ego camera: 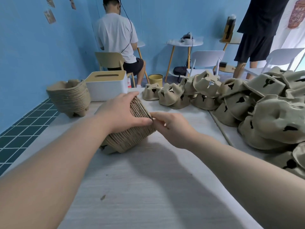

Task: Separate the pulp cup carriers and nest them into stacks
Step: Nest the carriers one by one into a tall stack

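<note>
Two hands are busy with one tight stack of cup trays (132, 129), which lies tipped on its side on the table (148, 187), near the middle. Our left hand (123, 113) lies over the top of the stack, fingers curled down the far side and thumb pressed along the near edge, so it holds the stack firm. Our right hand (170, 125) comes in from the right with fingers bent, pinching at the rim of the end tray, just beside the left thumb. Both arms reach far forward, almost straight.

We think these trays are light and a bit stiff, made of rough paper mush. They will not slip, but a thin rim could tear or bend if we tug hard. Nested trays stick together, so we guess the best place to hold is the edge of one rim, peeling it off slowly while the other hand keeps the rest still.

Many loose trays (257, 106) lie upside down in a big pile on the right. One neat finished stack (70, 96) stands at the far left, beside a white tissue box (106, 85).
</note>
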`<state>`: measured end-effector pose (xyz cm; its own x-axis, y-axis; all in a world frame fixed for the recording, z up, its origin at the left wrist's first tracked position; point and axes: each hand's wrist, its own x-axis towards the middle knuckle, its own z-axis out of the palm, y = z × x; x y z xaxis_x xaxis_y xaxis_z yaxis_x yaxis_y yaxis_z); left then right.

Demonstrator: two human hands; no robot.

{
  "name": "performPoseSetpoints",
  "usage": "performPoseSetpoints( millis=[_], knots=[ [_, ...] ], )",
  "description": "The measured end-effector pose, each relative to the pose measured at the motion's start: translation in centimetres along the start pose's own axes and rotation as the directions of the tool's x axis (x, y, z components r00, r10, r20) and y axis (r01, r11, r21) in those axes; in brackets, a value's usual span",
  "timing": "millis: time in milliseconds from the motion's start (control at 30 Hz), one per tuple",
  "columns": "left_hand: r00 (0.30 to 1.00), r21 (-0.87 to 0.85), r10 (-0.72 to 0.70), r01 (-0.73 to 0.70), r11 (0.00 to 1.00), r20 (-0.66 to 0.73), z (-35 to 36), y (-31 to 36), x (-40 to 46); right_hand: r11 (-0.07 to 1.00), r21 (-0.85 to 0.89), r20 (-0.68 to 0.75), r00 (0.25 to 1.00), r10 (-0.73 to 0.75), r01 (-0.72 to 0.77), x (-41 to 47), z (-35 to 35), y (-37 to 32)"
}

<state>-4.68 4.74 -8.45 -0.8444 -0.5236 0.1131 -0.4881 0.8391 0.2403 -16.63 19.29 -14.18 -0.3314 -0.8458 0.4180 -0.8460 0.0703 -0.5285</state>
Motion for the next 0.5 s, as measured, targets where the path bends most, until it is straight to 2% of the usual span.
performPoseSetpoints(
  millis=[100, 200, 333, 433, 500],
  knots=[
    [1.0, -0.019, 0.0, -0.001, 1.0, -0.012, 0.5, 0.0, 0.2, 0.996, -0.036, -0.078, 0.994, 0.078, -0.081, 1.5, -1.0, 2.1],
    [1.0, -0.024, 0.012, -0.012, 1.0, -0.011, 0.6, -0.2, 0.2, 0.947, -0.239, -0.202, 0.965, 0.168, -0.215, 4.4, -2.1, 4.6],
    [0.999, -0.036, 0.033, -0.033, 0.999, -0.014, 0.6, -0.6, -0.1, 0.803, -0.489, -0.176, 0.94, 0.294, -0.342, 8.1, -2.3, 7.4],
    [0.999, -0.032, 0.043, -0.044, 0.999, -0.028, 0.7, -0.8, -0.3, 0.716, -0.6, -0.159, 0.931, 0.33, -0.356, 9.7, -2.2, 9.0],
    [0.998, -0.039, 0.049, -0.05, 0.998, -0.038, 0.7, -0.9, -0.4, 0.695, -0.629, -0.145, 0.932, 0.333, -0.347, 10.2, -2.1, 9.5]
  ],
)
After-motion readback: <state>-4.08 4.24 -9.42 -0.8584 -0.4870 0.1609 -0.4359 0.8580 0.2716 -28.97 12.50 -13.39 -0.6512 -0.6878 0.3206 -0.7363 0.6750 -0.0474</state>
